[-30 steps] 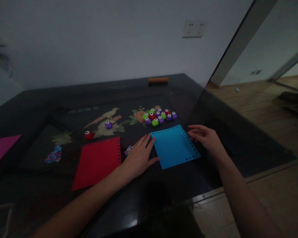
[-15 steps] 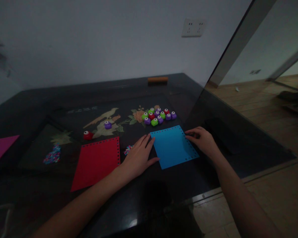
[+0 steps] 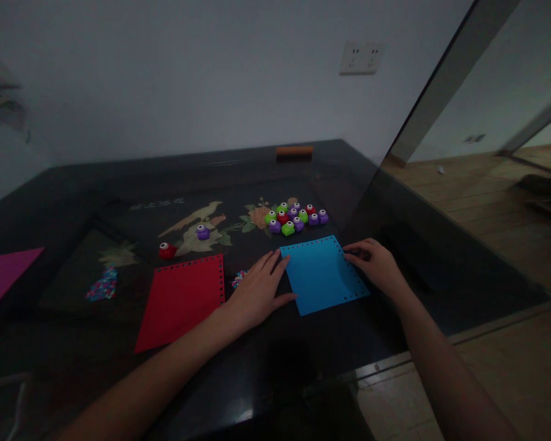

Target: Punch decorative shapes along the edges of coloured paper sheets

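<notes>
Left hand [image 3: 257, 291] was laid flat, open, at blue sheet [image 3: 321, 274]'s left edge, frame centre; right hand [image 3: 375, 264] pinched its right edge.

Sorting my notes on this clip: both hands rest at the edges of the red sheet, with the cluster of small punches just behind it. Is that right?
Not quite. In the head view the left hand and right hand rest at the edges of the blue sheet, not the red sheet, which lies apart to the left. The cluster of small punches does sit just behind the blue one.

Head view (forward, downward), close tabletop [image 3: 119, 184]
</notes>
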